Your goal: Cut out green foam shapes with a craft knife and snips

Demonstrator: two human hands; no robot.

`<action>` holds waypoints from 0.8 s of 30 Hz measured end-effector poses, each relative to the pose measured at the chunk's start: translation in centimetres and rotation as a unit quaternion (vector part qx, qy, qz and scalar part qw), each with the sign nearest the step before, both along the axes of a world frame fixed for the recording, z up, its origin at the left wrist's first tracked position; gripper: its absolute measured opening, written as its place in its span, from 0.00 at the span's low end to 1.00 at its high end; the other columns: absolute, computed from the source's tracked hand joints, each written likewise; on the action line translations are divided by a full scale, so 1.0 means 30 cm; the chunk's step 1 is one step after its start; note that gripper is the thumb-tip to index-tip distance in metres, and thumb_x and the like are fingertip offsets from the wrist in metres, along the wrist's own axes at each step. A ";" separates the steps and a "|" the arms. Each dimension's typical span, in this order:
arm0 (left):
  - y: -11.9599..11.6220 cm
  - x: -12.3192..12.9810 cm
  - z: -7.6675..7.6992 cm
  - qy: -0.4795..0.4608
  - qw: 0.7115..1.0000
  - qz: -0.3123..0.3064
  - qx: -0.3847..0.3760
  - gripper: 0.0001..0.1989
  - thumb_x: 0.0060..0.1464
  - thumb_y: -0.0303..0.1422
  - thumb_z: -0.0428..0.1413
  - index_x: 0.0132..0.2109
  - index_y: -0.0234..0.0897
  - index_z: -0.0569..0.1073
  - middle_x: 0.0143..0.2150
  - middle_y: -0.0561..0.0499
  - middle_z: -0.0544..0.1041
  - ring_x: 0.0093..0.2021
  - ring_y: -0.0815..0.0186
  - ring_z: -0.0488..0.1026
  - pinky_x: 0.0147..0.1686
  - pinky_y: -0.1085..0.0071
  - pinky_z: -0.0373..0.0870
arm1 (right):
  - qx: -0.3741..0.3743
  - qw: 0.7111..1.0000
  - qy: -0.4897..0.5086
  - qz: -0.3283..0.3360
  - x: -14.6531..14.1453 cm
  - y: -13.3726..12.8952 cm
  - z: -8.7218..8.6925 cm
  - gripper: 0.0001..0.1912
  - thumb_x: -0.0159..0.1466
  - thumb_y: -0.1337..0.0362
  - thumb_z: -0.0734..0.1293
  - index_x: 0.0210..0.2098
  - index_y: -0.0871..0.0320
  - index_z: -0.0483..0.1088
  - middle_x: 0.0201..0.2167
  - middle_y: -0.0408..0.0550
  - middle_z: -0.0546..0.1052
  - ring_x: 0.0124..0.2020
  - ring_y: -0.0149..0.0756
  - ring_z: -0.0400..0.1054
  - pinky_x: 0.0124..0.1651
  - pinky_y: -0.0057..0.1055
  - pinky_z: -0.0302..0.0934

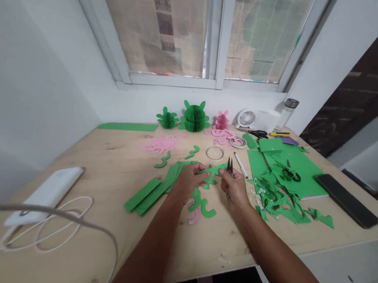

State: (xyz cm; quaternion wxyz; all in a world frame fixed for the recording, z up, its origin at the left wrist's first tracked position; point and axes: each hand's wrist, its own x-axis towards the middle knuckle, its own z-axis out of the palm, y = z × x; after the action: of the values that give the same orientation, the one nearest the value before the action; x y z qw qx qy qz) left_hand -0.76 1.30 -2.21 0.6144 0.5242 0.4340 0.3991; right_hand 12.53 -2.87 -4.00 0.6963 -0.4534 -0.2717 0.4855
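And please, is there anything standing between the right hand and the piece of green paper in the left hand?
Nothing visible does. The right hand meets the green paper at its right end, while the left hand holds the other end. The scissors are in the right hand, blades pointing away from the person.

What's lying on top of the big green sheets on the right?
On the green sheets lie green scraps, what looks like black-handled scissors, and smaller green pieces at the far end. What the scraps cover can't be seen.
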 end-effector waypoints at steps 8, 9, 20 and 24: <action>0.019 0.001 0.000 -0.111 0.990 0.064 -0.059 0.13 0.31 0.34 0.66 0.24 0.34 0.72 0.23 0.54 0.73 0.23 0.72 0.69 0.25 0.75 0.65 | 0.001 1.000 0.004 0.025 -0.015 -0.010 0.002 0.21 0.45 0.56 0.77 0.19 0.56 0.60 0.12 0.29 0.52 0.13 0.20 0.39 0.14 0.23 0.33; 0.018 -0.002 0.003 -0.116 0.989 0.067 -0.058 0.12 0.32 0.34 0.66 0.25 0.34 0.72 0.23 0.54 0.73 0.23 0.72 0.69 0.25 0.75 0.65 | 0.002 1.000 0.008 0.028 -0.012 -0.009 0.004 0.21 0.45 0.56 0.77 0.19 0.57 0.61 0.12 0.29 0.53 0.13 0.20 0.39 0.14 0.23 0.32; 0.037 -0.010 -0.025 -0.049 0.999 0.012 -0.015 0.11 0.33 0.36 0.65 0.23 0.34 0.72 0.20 0.55 0.72 0.21 0.72 0.66 0.25 0.75 0.64 | -0.037 0.995 -0.038 0.082 0.050 0.007 0.008 0.20 0.46 0.50 0.76 0.25 0.62 0.72 0.10 0.30 0.54 0.12 0.20 0.40 0.16 0.24 0.30; 0.003 -0.001 0.003 -0.058 0.998 -0.035 -0.005 0.12 0.35 0.35 0.66 0.26 0.34 0.74 0.23 0.54 0.74 0.23 0.73 0.67 0.25 0.76 0.63 | -0.034 0.992 -0.062 0.105 0.029 -0.004 0.027 0.20 0.44 0.51 0.76 0.22 0.61 0.70 0.10 0.29 0.52 0.12 0.20 0.39 0.17 0.25 0.30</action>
State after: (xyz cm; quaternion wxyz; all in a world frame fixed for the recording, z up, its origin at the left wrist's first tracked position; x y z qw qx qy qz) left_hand -0.78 1.40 -2.11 0.6552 0.5116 0.3808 0.4048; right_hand 13.40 -2.97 -3.18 0.6076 -0.4751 -0.3432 0.5360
